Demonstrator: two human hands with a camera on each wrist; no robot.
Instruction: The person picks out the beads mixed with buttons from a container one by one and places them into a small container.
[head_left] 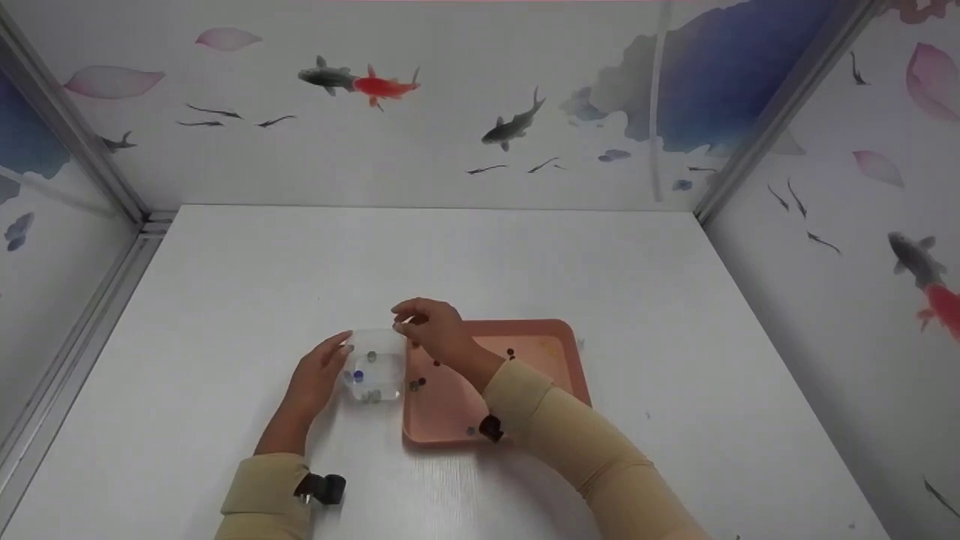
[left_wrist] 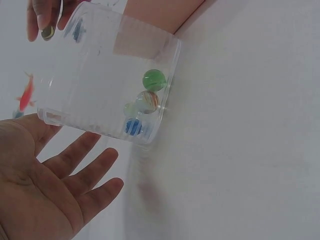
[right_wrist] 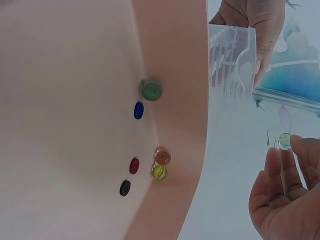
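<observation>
A clear plastic box (head_left: 379, 343) stands at the left side of the pink tray (head_left: 517, 327). Inside it lie several glass marbles, among them a green marble (left_wrist: 154, 80), an orange-streaked marble (left_wrist: 147, 102) and a blue marble (left_wrist: 133, 126). My left hand (head_left: 319, 373) touches the box's left side, its fingers fairly straight and spread in the left wrist view. Over the box's far right corner, my right hand (head_left: 439, 330) pinches a clear marble with yellow-green swirls (right_wrist: 284, 141) between thumb and fingertips.
Along the tray's inner edge lie a green marble (right_wrist: 151, 90), an orange marble (right_wrist: 162, 157) and a yellow marble (right_wrist: 159, 173). Near them are a blue button (right_wrist: 139, 110), a red button (right_wrist: 134, 165) and a black button (right_wrist: 125, 188). Printed panels (head_left: 450, 165) border the white table (head_left: 450, 255).
</observation>
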